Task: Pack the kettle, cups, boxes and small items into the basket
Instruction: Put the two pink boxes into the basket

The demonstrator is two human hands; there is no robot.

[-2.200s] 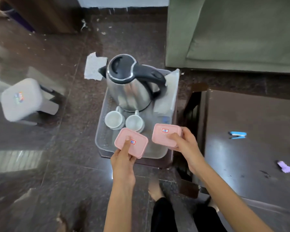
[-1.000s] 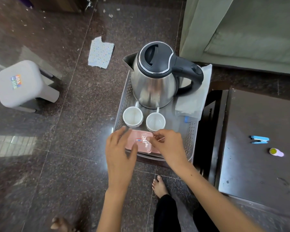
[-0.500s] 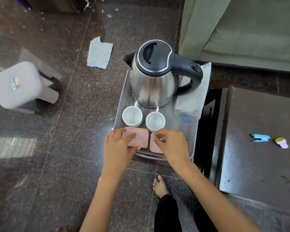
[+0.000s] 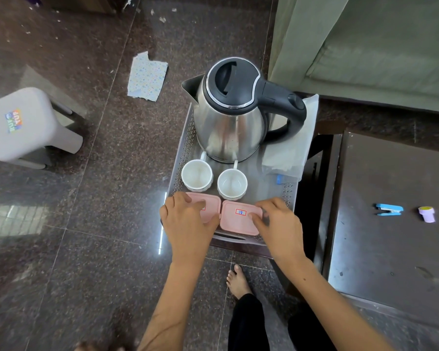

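Two pink boxes lay side by side at the near end of the grey perforated basket, their edges touching or nearly so. My left hand rested over the left pink box, fingers spread and lightly bent across its lid; from my view I could not tell whether it gripped the box or only pressed on it. My right hand lay on the right pink box, fingertips on the lid's right side and the thumb near a small red-framed label reading 18.

Just beyond the boxes, two white cups stood upright and empty: the left cup and the right cup, close together, handles pointing away from me toward the kettle. The steel kettle with a black lid and black handle stood upright at the far end of the basket, handle to the right. A folded pale cloth or paper lay in the basket to the right of the kettle.

To the right, on a dark table, a blue clip and a small lilac item lay near each other, well apart from the basket. On the dark stone floor, a grey plastic stool stood at the left and a torn patterned scrap lay beyond the basket.
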